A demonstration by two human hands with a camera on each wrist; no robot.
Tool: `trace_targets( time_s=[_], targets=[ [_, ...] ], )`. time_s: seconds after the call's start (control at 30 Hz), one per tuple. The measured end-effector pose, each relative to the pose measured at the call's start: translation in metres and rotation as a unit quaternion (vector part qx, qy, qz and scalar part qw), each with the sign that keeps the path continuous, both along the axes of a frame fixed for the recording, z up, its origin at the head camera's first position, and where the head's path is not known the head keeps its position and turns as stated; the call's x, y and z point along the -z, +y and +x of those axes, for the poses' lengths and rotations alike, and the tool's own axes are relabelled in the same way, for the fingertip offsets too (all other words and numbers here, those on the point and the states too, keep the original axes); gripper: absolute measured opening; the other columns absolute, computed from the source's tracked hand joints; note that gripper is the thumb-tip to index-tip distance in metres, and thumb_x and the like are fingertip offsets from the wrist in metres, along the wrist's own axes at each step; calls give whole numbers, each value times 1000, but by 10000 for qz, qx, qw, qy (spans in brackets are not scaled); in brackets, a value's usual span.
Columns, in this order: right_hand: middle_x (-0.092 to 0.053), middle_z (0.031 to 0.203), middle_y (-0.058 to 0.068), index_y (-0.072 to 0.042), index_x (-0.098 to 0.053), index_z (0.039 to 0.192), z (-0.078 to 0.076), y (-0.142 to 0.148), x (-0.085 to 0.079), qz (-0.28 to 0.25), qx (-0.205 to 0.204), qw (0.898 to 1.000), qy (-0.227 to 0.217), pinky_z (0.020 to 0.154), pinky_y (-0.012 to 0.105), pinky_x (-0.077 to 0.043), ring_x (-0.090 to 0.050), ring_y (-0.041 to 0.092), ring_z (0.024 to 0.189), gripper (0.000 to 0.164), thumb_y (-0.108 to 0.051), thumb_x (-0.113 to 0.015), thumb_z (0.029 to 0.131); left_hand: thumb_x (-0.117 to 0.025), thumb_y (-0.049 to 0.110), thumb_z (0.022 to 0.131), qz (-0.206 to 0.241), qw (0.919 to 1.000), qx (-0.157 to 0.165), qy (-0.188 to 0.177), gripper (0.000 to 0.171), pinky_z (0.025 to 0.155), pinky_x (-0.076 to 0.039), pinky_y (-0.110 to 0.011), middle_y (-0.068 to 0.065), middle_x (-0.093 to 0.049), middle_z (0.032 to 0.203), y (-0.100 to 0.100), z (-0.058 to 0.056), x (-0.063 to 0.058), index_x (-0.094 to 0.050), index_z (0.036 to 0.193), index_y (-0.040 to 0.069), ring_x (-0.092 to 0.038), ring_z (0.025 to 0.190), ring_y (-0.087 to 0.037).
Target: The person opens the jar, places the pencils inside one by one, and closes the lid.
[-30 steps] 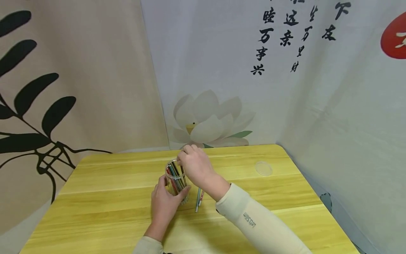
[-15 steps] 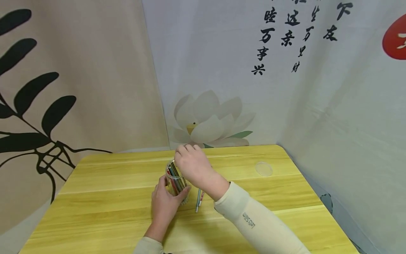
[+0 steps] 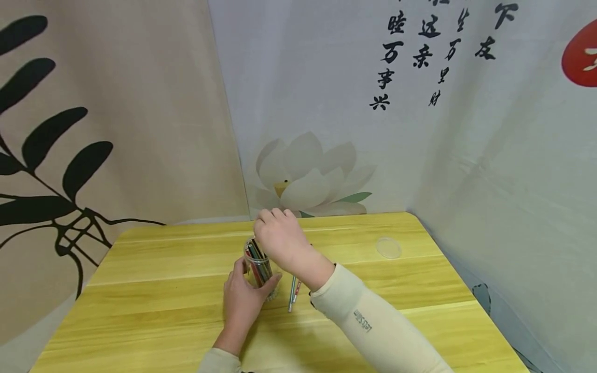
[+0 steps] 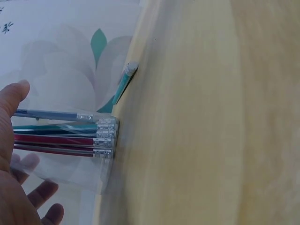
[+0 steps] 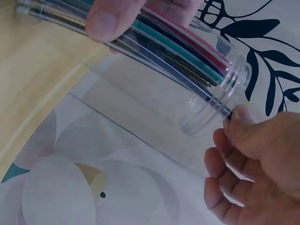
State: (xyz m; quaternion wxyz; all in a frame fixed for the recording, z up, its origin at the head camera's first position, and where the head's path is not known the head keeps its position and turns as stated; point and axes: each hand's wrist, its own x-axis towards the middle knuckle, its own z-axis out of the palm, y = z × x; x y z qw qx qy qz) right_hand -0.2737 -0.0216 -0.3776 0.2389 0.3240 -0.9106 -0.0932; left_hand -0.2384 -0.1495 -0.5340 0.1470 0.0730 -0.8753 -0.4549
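Note:
My left hand (image 3: 244, 300) grips a clear jar (image 4: 89, 173) standing on the table, thumb on one side and fingers round the other. Several pencils (image 4: 58, 139) in red, green and dark colours stand inside it, their metal-banded ends at the bottom. At the jar's open mouth, my right hand (image 3: 285, 243) pinches the upper end of a dark blue pencil (image 5: 178, 84) between thumb and forefinger. Most of that pencil is within the jar. In the head view the right hand hides part of the rim.
Beside the jar on the right, a blue-green pencil (image 3: 292, 296) and a red patterned pencil (image 3: 297, 291) lie on the wooden table (image 3: 154, 290). A clear round lid (image 3: 388, 248) lies farther right. Printed curtains (image 3: 326, 103) hang behind the table's back edge.
My right hand has shifted slightly left and up over the jar's mouth. The left hand and jar stay almost where they were.

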Motion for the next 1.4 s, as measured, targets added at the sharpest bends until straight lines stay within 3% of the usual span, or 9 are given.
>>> trace_targets(
  time_s=[0.3,0.5,0.7,0.93,1.07,1.17,1.23,1.3,1.4],
  targets=[
    [-70,100,-7,-20,-74,101,1,5,-8,-281,-45,9980,569,73,27,-40,-61,13,88,16,-22,-61,110,-92,57,79,65,10000,20,49,94,103,-51,-58,-18,-66,136,-1,0,0,-50,150,10,-62,126,-40],
    [-69,88,-8,-18,-66,94,8,6,-19,-242,-253,9992,192,69,25,-33,-59,12,81,16,-19,-61,109,-91,55,81,59,9999,71,120,92,99,-53,-56,-18,-67,135,-1,0,0,-50,150,10,-64,123,-39],
    [-80,101,-8,-20,-74,104,5,-2,0,230,-104,9975,-662,77,26,-51,-71,13,91,6,-25,-76,101,-91,54,82,-102,9997,42,213,88,87,-54,-50,-17,-68,131,-1,1,0,-51,148,11,-66,112,-34],
    [-76,96,-10,-29,-86,93,-1,-7,17,-728,59,9973,5,73,25,-48,-64,12,90,9,-34,-79,96,-93,50,81,-145,9998,-8,147,87,85,-55,-49,-18,-68,131,0,2,-1,-52,147,10,-66,108,-34],
    [-75,104,-7,-28,-87,100,1,-6,22,-830,-90,9965,87,76,26,-52,-66,14,94,17,-39,-75,100,-92,48,82,-207,9997,19,140,87,78,-53,-44,-20,-68,130,-1,1,-2,-52,148,9,-65,98,-31],
    [-77,113,-3,-25,-85,113,1,-2,22,-834,-364,9958,11,83,28,-56,-69,15,99,25,-42,-68,105,-92,51,82,-206,9997,-13,117,90,82,-55,-49,-20,-68,131,-2,1,-2,-51,150,9,-67,105,-35],
    [-77,121,1,-21,-81,125,-3,4,20,-1147,-590,9909,-389,90,31,-59,-71,19,106,30,-40,-65,107,-92,54,80,-126,9999,-71,63,93,89,-56,-53,-19,-67,133,-2,1,-2,-51,150,10,-66,115,-37],
    [-76,129,5,-18,-76,135,-10,14,17,-1691,-590,9788,-995,100,37,-59,-71,24,116,35,-37,-60,110,-92,56,80,-49,9999,-97,5,94,91,-56,-55,-19,-67,134,-2,2,-3,-50,150,11,-66,116,-38],
    [-75,134,10,-13,-72,139,-30,37,15,-2783,-92,9410,-1922,107,46,-57,-71,30,123,36,-32,-57,112,-91,59,79,7,9999,-99,-43,95,90,-56,-54,-19,-66,134,-1,1,-4,-50,151,11,-66,114,-37]
  ],
)
